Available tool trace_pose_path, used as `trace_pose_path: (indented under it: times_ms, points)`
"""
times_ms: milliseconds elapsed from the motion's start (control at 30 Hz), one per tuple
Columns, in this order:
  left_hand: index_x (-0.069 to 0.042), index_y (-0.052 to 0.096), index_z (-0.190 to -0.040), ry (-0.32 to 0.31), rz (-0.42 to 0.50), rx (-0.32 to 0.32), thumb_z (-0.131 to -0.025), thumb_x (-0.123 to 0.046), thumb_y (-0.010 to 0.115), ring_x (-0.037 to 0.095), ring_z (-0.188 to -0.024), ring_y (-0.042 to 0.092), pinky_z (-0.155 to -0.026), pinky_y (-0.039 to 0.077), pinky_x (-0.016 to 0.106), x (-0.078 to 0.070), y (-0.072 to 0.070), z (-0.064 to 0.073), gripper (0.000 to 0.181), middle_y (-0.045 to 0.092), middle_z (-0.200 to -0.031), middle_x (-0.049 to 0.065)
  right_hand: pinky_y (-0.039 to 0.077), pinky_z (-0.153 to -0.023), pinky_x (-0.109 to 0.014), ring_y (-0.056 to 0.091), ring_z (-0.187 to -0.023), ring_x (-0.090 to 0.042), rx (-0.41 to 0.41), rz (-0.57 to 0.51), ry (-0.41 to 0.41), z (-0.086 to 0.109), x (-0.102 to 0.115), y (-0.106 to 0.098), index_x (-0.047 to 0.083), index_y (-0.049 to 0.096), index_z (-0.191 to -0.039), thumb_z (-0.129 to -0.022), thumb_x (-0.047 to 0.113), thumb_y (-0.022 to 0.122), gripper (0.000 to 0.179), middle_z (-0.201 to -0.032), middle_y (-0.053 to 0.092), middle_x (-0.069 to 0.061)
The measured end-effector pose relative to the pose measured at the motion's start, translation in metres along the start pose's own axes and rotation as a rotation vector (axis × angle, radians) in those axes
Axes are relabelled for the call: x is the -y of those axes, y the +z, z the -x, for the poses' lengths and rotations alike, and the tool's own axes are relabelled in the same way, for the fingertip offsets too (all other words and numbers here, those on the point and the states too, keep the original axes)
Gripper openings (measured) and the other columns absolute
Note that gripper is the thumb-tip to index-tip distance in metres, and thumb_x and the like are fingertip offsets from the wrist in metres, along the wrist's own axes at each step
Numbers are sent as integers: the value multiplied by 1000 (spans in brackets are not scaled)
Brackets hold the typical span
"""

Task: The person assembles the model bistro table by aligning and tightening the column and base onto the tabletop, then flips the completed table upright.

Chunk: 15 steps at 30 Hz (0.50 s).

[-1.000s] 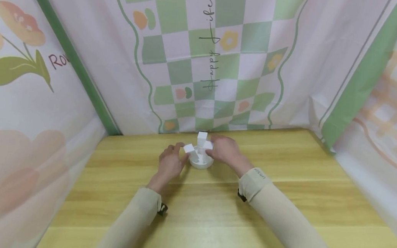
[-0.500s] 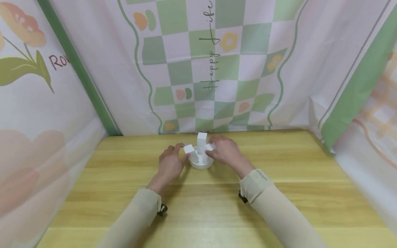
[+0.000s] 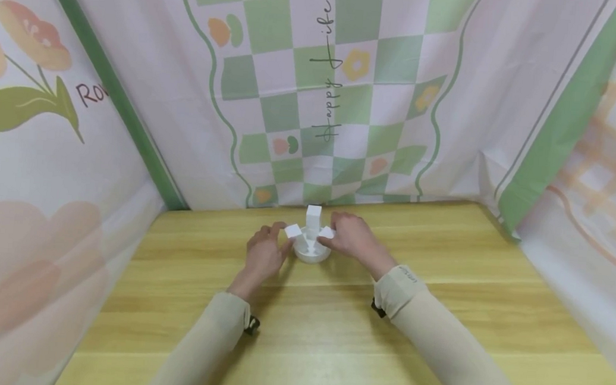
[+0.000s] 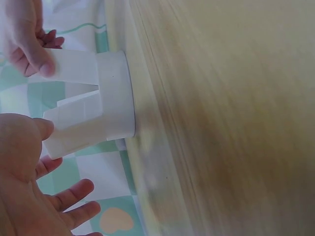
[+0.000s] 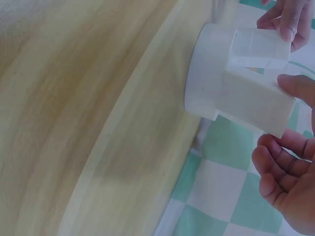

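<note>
Near the back of the table stands a small white round bowl (image 3: pixel 311 256) with three white rectangular blocks sticking up from it. My left hand (image 3: pixel 265 252) pinches the top of the left block (image 3: pixel 293 231) between thumb and index finger; its other fingers are spread in the left wrist view. On the other side, my right hand (image 3: pixel 353 237) holds the upper end of the right block (image 5: pixel 256 101), thumb on one face and fingertips at the opposite edge. Both held blocks lean outward. Untouched by either hand, the back block (image 3: pixel 314 215) rises upright between them.
The wooden table (image 3: pixel 308 347) runs up to a checkered green and white cloth (image 3: pixel 320 98) hanging right behind the bowl. Printed cloth walls (image 3: pixel 69 229) close in the left and right sides.
My right hand has shifted slightly to the right, and the right block in it has tipped outward, away from the back block. The left hand and its block stay put.
</note>
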State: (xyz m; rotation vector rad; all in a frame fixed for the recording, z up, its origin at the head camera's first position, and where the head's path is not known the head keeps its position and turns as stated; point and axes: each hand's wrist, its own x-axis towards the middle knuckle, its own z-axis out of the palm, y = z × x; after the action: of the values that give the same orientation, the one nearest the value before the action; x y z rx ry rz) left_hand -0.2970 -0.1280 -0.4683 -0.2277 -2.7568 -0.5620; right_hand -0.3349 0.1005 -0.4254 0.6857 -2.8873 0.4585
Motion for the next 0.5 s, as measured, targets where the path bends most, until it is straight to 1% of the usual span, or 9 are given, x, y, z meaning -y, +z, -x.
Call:
trace_pose_path:
  times_ms: [100,167,200,333,433,500]
  points:
    - [-16,50,-137,-4,-2,5,-100,-46,55,37,-104,64,-90,53,48,0,0,0,47,64,-118,23,57,-79,-43,67,-87,-29,15,18,-48,4,1,-2,6,64,-113,-82,41,77,49,-99,71,-13]
    - [-16,50,-137,-7,-9,12,-101,-46,55,37,-105,64,-90,53,48,0,0,0,47,64,-119,23,57,-84,-45,68,-94,-31,28,28,-84,6,1,-4,7,64,-122,-80,34,77,52,-107,71,-15]
    - [-16,50,-137,-8,-13,12,-100,-46,55,37,-106,64,-90,54,48,0,0,0,47,64,-119,23,57,-85,-46,68,-96,-32,37,29,-97,7,0,-5,7,64,-124,-78,30,77,53,-109,71,-16]
    - [-17,50,-138,-27,-18,41,-101,-46,54,37,-108,64,-92,53,48,-1,-2,0,47,64,-121,23,56,-87,-46,67,-98,-32,65,44,-130,8,0,-9,7,67,-123,-77,25,77,50,-110,71,-16]
    - [-18,48,-139,-44,-14,62,-101,-46,54,37,-109,63,-94,52,48,-2,-3,0,47,63,-122,23,56,-88,-45,67,-98,-31,70,57,-138,9,-1,-11,7,68,-122,-79,28,80,50,-109,72,-15]
    - [-18,49,-139,-40,-29,55,-101,-46,54,37,-107,64,-92,53,48,-2,-3,-1,47,63,-121,23,56,-86,-45,68,-95,-30,63,61,-143,8,-1,-11,7,69,-122,-79,29,81,50,-106,72,-14]
